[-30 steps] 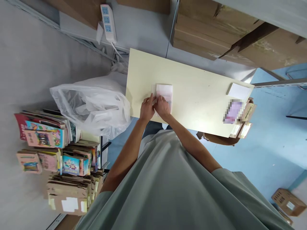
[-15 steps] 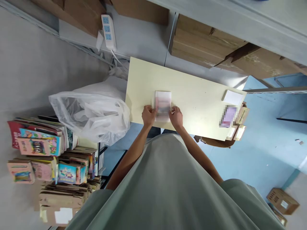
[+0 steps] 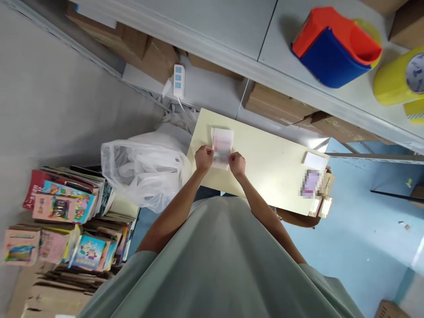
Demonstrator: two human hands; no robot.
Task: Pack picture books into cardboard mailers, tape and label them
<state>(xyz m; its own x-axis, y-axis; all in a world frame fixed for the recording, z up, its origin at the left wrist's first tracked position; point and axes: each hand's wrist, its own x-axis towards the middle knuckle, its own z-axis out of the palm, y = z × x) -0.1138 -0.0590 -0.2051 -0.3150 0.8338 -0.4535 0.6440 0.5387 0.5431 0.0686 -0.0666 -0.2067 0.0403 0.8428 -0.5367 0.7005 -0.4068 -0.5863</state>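
A flat, pale pink-and-white packet (image 3: 222, 142), blurred and apparently in a clear plastic sleeve, is between my hands over the cream table (image 3: 265, 165). My left hand (image 3: 203, 159) is closed with its fingers pinching the packet's left edge. On the opposite edge, my right hand (image 3: 237, 164) is closed in a similar pinch. The packet's near end tilts slightly; whether it still touches the tabletop I cannot tell.
Left of the table sits a white plastic bag (image 3: 145, 170), with stacked books (image 3: 62, 203) below it. A white pad (image 3: 314, 160) and a pixelated purple item (image 3: 310, 183) lie on the table's right end. An overhead shelf (image 3: 215, 26) carries a red-and-blue holder (image 3: 331, 53) and yellow tape rolls (image 3: 397, 77).
My view has shifted, bringing the upper shelf into sight. My hands have closed more tightly at the packet's edges, and the packet now looks slightly tilted and bent.
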